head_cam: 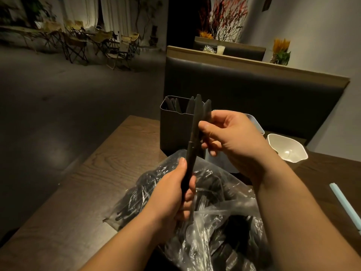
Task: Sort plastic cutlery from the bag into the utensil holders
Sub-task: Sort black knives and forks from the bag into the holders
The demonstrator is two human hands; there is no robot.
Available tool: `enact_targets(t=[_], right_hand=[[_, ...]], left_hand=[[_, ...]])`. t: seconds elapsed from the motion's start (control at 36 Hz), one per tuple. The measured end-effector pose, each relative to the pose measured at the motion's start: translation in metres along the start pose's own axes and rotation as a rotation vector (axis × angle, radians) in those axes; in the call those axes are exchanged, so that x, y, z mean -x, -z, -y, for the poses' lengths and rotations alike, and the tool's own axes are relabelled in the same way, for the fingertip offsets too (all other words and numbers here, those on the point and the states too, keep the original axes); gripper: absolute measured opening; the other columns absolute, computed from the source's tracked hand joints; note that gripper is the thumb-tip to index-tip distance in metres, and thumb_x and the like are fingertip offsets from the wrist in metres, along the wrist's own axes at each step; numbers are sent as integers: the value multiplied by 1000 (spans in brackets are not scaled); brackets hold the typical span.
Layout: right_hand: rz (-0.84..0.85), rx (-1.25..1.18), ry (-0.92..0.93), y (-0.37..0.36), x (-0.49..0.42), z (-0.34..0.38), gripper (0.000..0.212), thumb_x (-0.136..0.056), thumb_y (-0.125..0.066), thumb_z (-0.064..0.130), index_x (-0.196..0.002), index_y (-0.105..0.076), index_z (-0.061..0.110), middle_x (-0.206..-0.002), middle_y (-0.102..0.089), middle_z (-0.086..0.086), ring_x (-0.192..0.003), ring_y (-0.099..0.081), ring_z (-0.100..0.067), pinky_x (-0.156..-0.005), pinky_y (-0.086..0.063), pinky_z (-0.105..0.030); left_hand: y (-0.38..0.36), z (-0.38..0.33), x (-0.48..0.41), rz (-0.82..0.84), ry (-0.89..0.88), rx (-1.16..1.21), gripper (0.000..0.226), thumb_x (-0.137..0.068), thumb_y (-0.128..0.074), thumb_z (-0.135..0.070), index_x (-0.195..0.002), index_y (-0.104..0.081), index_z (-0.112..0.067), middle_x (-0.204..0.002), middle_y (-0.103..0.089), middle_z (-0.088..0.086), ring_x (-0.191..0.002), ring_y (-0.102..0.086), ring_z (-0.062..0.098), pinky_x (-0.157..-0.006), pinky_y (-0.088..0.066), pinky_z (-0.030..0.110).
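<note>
— What lies nearest?

— A clear plastic bag (224, 218) of black cutlery is spread over the wooden desk (88, 192). Above it, a bundle of black plastic knives (193, 137) is held upright.

— How is the grip set?

— The handles are enclosed by the left hand (172, 194), its grip closed round them. The blade ends are pinched between the thumb and fingers of the right hand (230, 137).

— And beyond?

— A dark utensil holder (175, 132), with black cutlery stood in it, is placed just behind the bag. A white holder (256, 124) is largely hidden by the right hand; a second white holder (287, 147) is set to its right. Bare desk is left open on the left, up to its edge. The far side is closed by a padded booth back (254, 90).
</note>
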State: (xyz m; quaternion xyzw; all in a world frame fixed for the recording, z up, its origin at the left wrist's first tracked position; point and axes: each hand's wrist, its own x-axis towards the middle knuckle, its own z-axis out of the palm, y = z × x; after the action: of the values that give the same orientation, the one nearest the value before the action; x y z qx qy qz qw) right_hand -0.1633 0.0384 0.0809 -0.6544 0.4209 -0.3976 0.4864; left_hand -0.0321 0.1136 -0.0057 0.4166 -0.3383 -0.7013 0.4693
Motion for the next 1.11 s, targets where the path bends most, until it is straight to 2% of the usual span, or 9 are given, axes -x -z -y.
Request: enact_targets(t=[0.08,0.19,0.42,0.58,0.69,0.81,0.92,1.0,1.11], right_hand=[[30,21,-7,0,-3,-2,12,-99,-58,12,-103,-69,9,-89,-74,-11,-66,-67,-17,-52,-50,-24],[58,97,-14,5,-7,0,12,-98,-59,12,-104,-69,8,-92,-75,-9,-75,-73,-19,-55,-52,-25],[15,86,2,6,-15,10,11,-98,-58,11,-98,-69,7,-85,-74,-8,-73,-74,-18,-56,-57,-25],[-294,9,124,23,-45,29,11,-102,-52,14,-106,-62,14,-96,-70,-2,-83,-73,-10,-62,-58,-20],[-610,-3,275,24,-77,26,8,-102,-53,17,-106,-58,22,-102,-67,5,-96,-69,-8,-78,-61,-27],[-710,92,356,10,-102,7,7,-100,-57,19,-101,-57,26,-100,-66,9,-97,-66,-6,-83,-60,-31],[-629,287,342,2,-111,-7,13,-99,-58,19,-111,-63,16,-104,-64,8,-94,-61,-3,-75,-55,-18],[-524,480,295,-3,-109,-11,20,-99,-59,20,-119,-60,16,-113,-63,2,-107,-59,-12,-91,-52,-26],[-356,593,273,-5,-103,-15,47,-99,-57,12,-142,-42,26,-133,-58,-8,-120,-56,-23,-90,-49,-31]], left_hand=[[2,-1,-1,-47,4,-17,51,-93,-46,-62,-61,-52,-23,-55,-35,-2,-44,-24,10,-44,-14,23],[2,1,-3,-106,-52,-101,54,-99,-41,-58,-61,-52,-21,-55,-38,0,-43,-25,11,-44,-16,24],[-3,3,1,-68,-192,-61,54,-105,-32,-49,-96,-61,-4,-63,-41,9,-43,-29,10,-40,-26,21],[3,3,-5,-210,-263,67,36,-107,-36,-40,-113,-56,-12,-73,-57,10,-46,-37,14,-43,-31,25],[5,4,-8,-239,-263,49,32,-108,-36,-33,-110,-54,-7,-71,-56,9,-47,-38,14,-43,-33,26],[5,3,-6,-219,-261,37,31,-108,-36,-29,-106,-55,-5,-67,-54,8,-49,-38,14,-44,-32,27],[6,4,-7,-218,-262,28,31,-108,-37,-29,-99,-56,-6,-66,-53,7,-49,-38,14,-45,-32,27],[6,4,-7,-209,-258,8,32,-107,-37,-29,-98,-56,-6,-66,-53,7,-49,-39,14,-45,-32,28],[6,4,-7,-194,-260,4,33,-108,-37,-29,-94,-57,-6,-65,-52,7,-49,-38,13,-45,-31,28]])
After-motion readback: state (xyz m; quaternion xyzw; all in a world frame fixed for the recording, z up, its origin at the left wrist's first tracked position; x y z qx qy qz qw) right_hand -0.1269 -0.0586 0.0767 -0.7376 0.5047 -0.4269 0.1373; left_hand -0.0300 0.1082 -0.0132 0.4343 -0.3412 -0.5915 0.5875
